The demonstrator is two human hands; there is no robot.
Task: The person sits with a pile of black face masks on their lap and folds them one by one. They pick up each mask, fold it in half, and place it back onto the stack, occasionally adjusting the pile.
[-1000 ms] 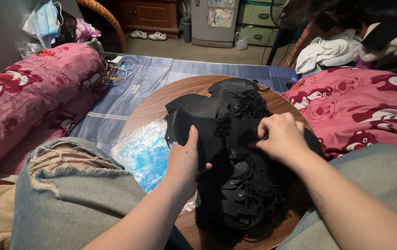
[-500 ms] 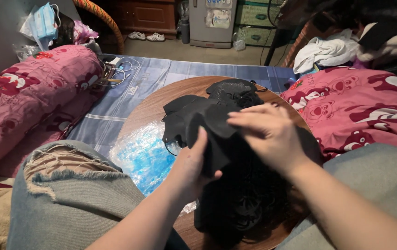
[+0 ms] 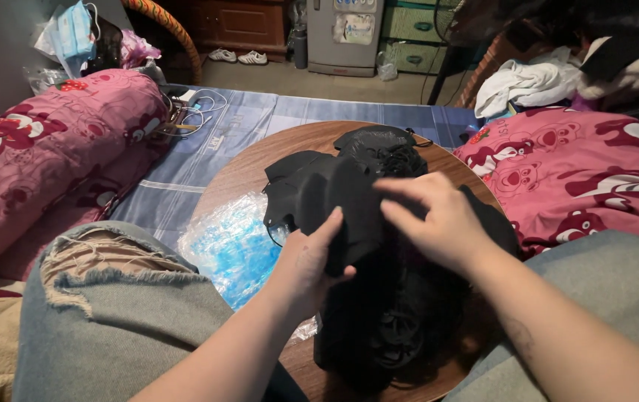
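Sitting over a round wooden table (image 3: pixel 252 167), the person worked a stack of black face masks (image 3: pixel 334 197) with both hands. The left hand (image 3: pixel 308 264) had thumb and fingers closed on the lower edge of the stack, pinching it. The right hand (image 3: pixel 442 223) lay on top, fingers loosely spread and curled, pressing the masks without a full grip. A larger heap of black masks (image 3: pixel 394 327) lay beneath, on the table's near side. A clear plastic bag of blue masks (image 3: pixel 234 246) rested just left of the hands. Pink patterned bedding (image 3: pixel 44 156) flanked the table.
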